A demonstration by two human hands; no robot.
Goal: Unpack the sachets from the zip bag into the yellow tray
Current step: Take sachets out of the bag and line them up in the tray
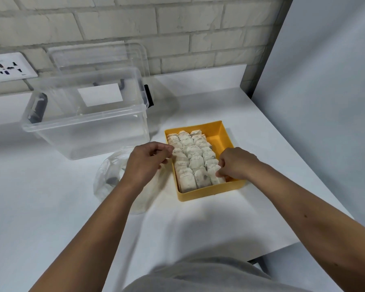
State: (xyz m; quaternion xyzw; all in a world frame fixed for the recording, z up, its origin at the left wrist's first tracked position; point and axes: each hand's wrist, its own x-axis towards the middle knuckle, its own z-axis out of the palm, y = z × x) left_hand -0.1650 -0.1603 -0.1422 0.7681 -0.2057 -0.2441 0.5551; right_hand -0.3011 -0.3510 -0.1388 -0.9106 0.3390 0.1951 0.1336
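Observation:
The yellow tray (220,131) sits on the white table, right of centre, with several white sachets (193,160) laid in overlapping rows along its left and middle. My right hand (236,163) reaches into the tray's near right side and pinches a sachet (216,175) in the right row. At the tray's left rim my left hand (149,160) hovers with curled fingers, its fingertips at the edge sachets; whether it holds one is unclear. The clear zip bag (112,180) lies crumpled on the table under my left wrist.
A large clear plastic storage box (86,121) with black latches stands behind left of the tray, its lid (97,57) leaning against the brick wall. A wall socket (7,67) is at far left. The table's right edge runs close beside the tray.

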